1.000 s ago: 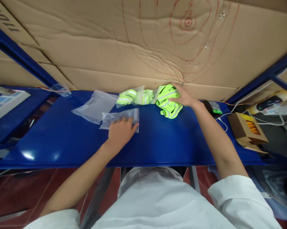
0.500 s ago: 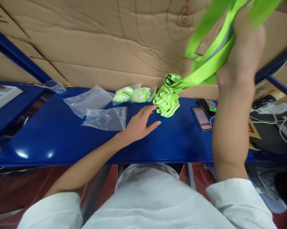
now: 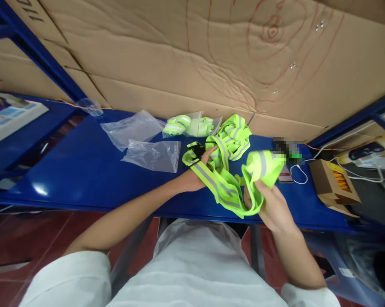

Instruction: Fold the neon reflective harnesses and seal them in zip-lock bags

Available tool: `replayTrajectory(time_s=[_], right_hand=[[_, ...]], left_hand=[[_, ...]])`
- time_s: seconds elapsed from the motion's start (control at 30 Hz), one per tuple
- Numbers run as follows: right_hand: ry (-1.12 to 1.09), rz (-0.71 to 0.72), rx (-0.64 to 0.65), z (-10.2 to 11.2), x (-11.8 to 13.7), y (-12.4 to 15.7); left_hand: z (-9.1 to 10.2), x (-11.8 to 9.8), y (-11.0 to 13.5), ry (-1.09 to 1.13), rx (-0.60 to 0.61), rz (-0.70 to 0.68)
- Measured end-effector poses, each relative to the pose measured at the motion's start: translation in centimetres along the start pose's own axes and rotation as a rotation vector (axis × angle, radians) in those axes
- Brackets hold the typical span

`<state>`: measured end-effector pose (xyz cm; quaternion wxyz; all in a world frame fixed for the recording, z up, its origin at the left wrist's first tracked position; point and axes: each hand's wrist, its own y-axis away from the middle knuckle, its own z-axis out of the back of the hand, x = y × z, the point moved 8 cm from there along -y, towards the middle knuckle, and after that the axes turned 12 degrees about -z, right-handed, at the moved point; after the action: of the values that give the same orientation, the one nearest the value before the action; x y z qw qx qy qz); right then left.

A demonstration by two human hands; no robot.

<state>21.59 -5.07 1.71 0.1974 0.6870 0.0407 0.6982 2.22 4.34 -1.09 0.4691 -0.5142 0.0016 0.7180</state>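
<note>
A neon-yellow reflective strap [image 3: 223, 189] with a grey stripe stretches between my two hands above the blue table. My left hand [image 3: 192, 179] is closed around its left end, beside a black buckle [image 3: 198, 149]; the strap hides some of the fingers. My right hand [image 3: 274, 207] grips folded loops of the strap at its right end. Behind my left hand, a heap of the same strap material [image 3: 237, 134] lies against the cardboard. Bagged yellow straps [image 3: 177, 125] sit to its left. Two transparent plastic bags [image 3: 154, 154] lie farther left.
A cardboard panel [image 3: 147, 55] with red drawn lines stands behind the blue table [image 3: 83, 175]. On the right are a phone [image 3: 285, 175], a white cable [image 3: 303, 172] and an open cardboard box [image 3: 323, 181] with orange contents. Blue frame posts [image 3: 48, 64] rise at both sides.
My right hand has come down from the upper right to the table's front with the strap. My left hand, open before, has closed on the strap near the buckle.
</note>
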Motion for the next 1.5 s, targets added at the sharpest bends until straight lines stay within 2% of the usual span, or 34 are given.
replayTrajectory(time_s=[0.03, 0.1, 0.17, 0.23, 0.3, 0.37, 0.4, 0.47, 0.57, 0.6, 0.7, 0.8, 0.87, 0.97, 1.07, 1.13, 1.2, 1.3, 1.5], right_hand=[[0.096, 0.042, -0.079, 1.9, -1.0, 0.5], [0.387, 0.112, -0.216, 5.3, -1.9, 1.1], [0.667, 0.136, -0.348, 8.0, -1.7, 1.5], [0.783, 0.224, -0.513, 9.7, 0.0, 2.1], [0.718, 0.378, -0.711, 10.1, 2.5, 3.5], [0.615, 0.553, -0.814, 8.9, 4.7, 4.8], [0.613, 0.636, -0.798, 7.5, 5.6, 5.0], [0.738, 0.786, -0.643, 3.8, 6.8, 4.5], [0.944, 0.890, -0.288, -1.8, 6.8, 2.3], [0.993, 0.908, -0.242, -3.1, 6.8, 1.6], [1.073, 1.015, -0.181, -6.7, 7.6, 0.1], [1.150, 1.053, 0.063, -11.0, 7.1, -1.5], [1.189, 1.015, 0.133, -12.6, 6.3, -3.1], [1.168, 0.916, 0.160, -12.7, 4.4, -5.5], [1.084, 0.815, 0.205, -11.7, 2.4, -7.3], [1.022, 0.778, 0.216, -11.1, 1.7, -7.9], [0.979, 0.771, 0.192, -10.8, 1.4, -8.2], [0.971, 0.795, 0.144, -10.8, 1.5, -8.1], [1.004, 0.842, 0.079, -10.8, 1.5, -7.4]], left_hand=[[0.1, -0.8, 1.0, -0.022, 0.066, 0.009], [0.8, -2.7, 3.3, -0.203, 0.168, 0.044], [1.7, -5.1, 5.5, -0.354, 0.256, 0.069], [2.3, -7.2, 6.5, -0.380, 0.334, 0.070], [3.9, -7.8, 6.1, -0.413, 0.256, 0.142], [6.2, -6.9, 5.0, -0.556, 0.051, 0.231], [7.2, -6.2, 4.4, -0.665, -0.052, 0.252], [7.9, -4.0, 3.2, -0.838, -0.086, 0.282], [6.8, -0.1, 1.8, -0.675, 0.118, 0.275], [7.0, 0.5, 1.5, -0.640, 0.153, 0.268], [8.1, 0.1, 0.4, -0.538, 0.223, 0.181], [8.5, -1.3, -0.8, -0.322, 0.284, 0.053], [9.0, -1.1, -1.3, -0.212, 0.237, 0.036], [9.1, 0.7, -1.2, -0.025, 0.143, 0.088], [8.3, 2.5, -0.3, 0.066, 0.125, 0.161], [8.5, 2.4, 0.0, -0.057, 0.062, 0.127], [8.3, 1.2, -0.1, -0.233, 0.039, 0.026], [7.0, -0.2, -0.1, -0.431, 0.120, -0.072], [6.0, -0.4, 0.4, -0.604, 0.172, -0.201]])
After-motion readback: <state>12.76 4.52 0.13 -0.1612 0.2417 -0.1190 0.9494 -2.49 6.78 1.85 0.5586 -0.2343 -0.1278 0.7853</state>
